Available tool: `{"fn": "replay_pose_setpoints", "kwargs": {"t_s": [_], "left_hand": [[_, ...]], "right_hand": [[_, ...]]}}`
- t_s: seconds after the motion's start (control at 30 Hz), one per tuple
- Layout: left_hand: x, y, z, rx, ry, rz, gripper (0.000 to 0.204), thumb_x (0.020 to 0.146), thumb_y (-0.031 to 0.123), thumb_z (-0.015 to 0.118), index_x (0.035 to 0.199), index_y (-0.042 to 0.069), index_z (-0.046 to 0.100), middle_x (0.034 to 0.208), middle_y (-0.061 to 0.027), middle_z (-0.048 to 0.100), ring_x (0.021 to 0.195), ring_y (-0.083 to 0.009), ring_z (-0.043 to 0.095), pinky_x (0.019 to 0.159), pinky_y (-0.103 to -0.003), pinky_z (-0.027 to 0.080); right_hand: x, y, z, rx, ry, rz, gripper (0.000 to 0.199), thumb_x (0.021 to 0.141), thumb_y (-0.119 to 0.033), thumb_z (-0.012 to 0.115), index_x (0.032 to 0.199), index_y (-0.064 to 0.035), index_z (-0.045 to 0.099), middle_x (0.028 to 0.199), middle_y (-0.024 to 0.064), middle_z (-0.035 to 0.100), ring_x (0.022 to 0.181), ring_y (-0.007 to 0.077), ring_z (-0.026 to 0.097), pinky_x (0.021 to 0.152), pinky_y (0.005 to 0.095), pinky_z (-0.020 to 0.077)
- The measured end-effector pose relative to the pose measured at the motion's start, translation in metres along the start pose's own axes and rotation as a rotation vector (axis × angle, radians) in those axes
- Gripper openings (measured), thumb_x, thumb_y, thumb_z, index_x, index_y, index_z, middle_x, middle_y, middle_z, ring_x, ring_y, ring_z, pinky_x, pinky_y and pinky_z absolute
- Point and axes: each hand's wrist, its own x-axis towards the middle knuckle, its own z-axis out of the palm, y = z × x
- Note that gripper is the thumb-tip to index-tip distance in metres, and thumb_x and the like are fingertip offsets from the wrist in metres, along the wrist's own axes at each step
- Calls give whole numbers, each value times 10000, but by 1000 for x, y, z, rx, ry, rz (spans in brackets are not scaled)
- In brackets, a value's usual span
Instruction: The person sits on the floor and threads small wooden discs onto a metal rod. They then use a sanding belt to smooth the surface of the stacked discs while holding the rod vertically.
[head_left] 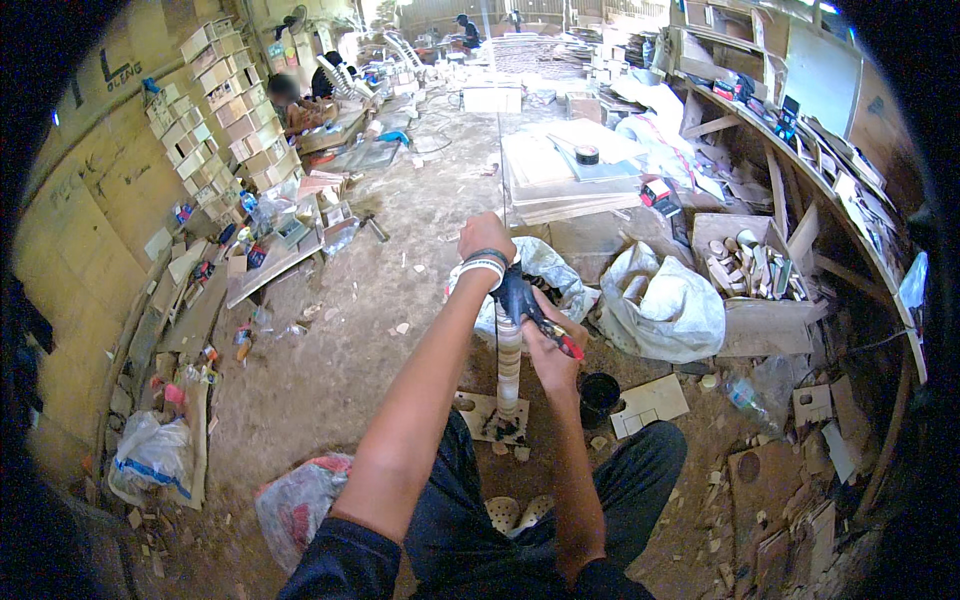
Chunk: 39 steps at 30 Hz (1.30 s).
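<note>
In front of me stands an upright column of stacked pale and brown ring-like pieces [508,372], on a flat wooden board [478,410] with dark smears at the column's foot. My right hand [553,345] is closed round a dark tool with a red end [570,346], close beside the column; its exact kind is unclear. A dark bluish piece [515,297] sits at the column's upper part, between my hands. Above it, my left hand [486,237], with bands on the wrist, is closed at the top; whatever its fingers hold is hidden.
A black cup [600,390] and a cut wooden plate [650,405] lie to the right. White sacks [662,310] and a box of wood offcuts [755,262] stand beyond. Flat sheets [570,165] are stacked ahead. A plastic bag [300,500] lies left. People sit farther back.
</note>
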Motion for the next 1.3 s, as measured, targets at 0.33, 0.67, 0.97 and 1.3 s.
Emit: {"fn": "replay_pose_setpoints", "kwargs": {"t_s": [0.33, 0.67, 0.97, 1.3], "left_hand": [[-4, 4, -2, 7, 32, 13, 216, 757, 85, 689, 940, -16, 743, 1052, -288, 690, 1017, -418, 689, 869, -465, 571], [0, 1, -8, 28, -21, -32, 230, 764, 77, 693, 976, 3, 743, 1102, -278, 682, 1066, -409, 675, 894, -458, 565], [0, 0, -5, 21, 30, -44, 294, 690, 144, 773, 945, -1, 748, 1052, -281, 697, 1029, -408, 688, 890, -451, 568], [-1, 10, -3, 9, 28, -114, 277, 721, 123, 748, 960, -15, 743, 1092, -257, 699, 1066, -384, 683, 904, -435, 564]], "right_hand": [[-11, 0, 16, -43, 204, -31, 430, 820, 0, 693, 1246, 41, 651, 1043, 173, 734, 877, 128, 665, 803, 288, 531], [2, 22, 12, 271, 356, 202, 432, 865, -39, 700, 1278, 60, 624, 1078, 120, 712, 927, 164, 662, 817, 282, 550], [10, -2, 32, 213, 455, 227, 600, 912, -44, 634, 1477, -17, 431, 1250, 169, 627, 1061, 201, 618, 867, 320, 534], [-8, -12, 71, 189, 674, 145, 576, 917, -84, 690, 1436, 11, 458, 1312, 190, 571, 1155, 226, 562, 998, 346, 451]]}}
